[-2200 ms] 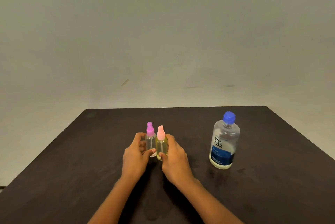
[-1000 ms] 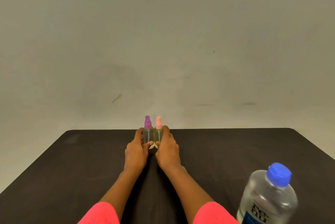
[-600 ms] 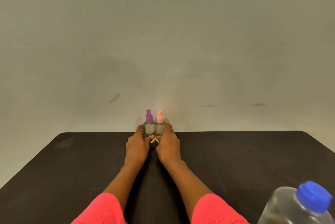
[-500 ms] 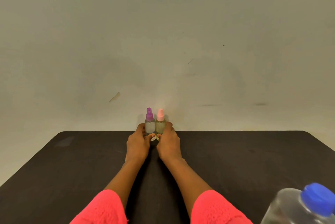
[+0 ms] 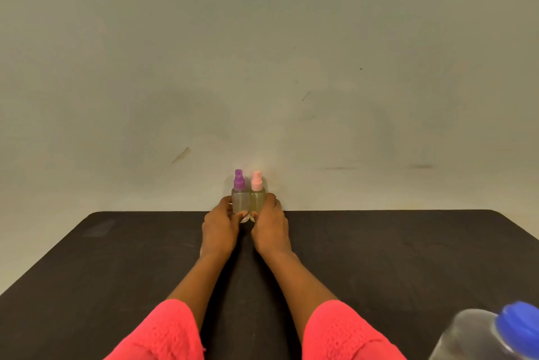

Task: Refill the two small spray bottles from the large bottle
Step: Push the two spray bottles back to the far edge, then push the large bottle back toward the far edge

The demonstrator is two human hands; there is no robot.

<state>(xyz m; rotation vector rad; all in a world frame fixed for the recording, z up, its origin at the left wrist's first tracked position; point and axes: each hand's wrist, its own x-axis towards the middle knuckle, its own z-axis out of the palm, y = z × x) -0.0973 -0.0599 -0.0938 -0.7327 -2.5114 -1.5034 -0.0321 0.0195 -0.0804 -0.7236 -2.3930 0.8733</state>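
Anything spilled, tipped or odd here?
Nothing spilled or tipped. The purple-capped bottle, gripped by the left hand, and pink-capped bottle, gripped by the right hand, stand upright at the far edge of the table, where a nudge might drop them.

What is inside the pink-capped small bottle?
A yellowish tint shows through the pink-capped bottle; its fill level cannot be told, because the right hand covers its lower part.

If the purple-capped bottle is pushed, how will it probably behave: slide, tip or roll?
The purple-capped bottle is tall and narrow, so a push near its cap would likely tip it. It looks like clear plastic, probably light and rigid. It stands at the far table edge and might fall off.
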